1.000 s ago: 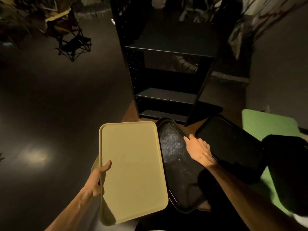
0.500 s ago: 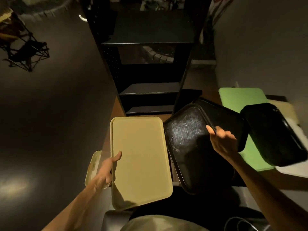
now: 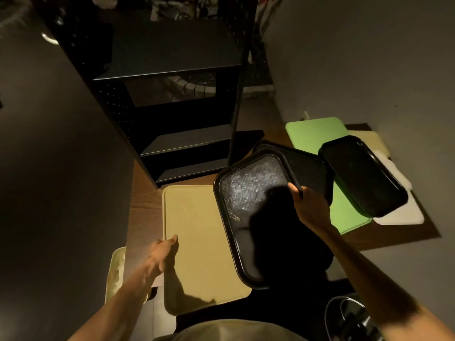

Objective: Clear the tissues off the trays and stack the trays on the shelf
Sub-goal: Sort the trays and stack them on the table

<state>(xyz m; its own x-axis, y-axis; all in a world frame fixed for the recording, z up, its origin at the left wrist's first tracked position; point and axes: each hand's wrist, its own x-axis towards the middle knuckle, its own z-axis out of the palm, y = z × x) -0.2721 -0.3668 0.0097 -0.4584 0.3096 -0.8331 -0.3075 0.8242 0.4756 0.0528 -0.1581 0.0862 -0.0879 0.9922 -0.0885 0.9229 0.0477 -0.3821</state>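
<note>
Head view – left hand (image 3: 161, 252) gripping beige tray (image 3: 204, 247) edge, right hand (image 3: 309, 207) pinching black tray (image 3: 248, 198) rim

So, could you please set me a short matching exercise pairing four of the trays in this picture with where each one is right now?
Things:
1. beige tray
2. scratched black tray
3. green tray
4. far black tray

Places:
a. gripped at its right rim by the right hand
b. lying across the green and white trays, at the right
c. held at its left edge by the left hand
d. flat on the table, partly under black trays

Pairs: 1-c, 2-a, 3-d, 4-b
</note>
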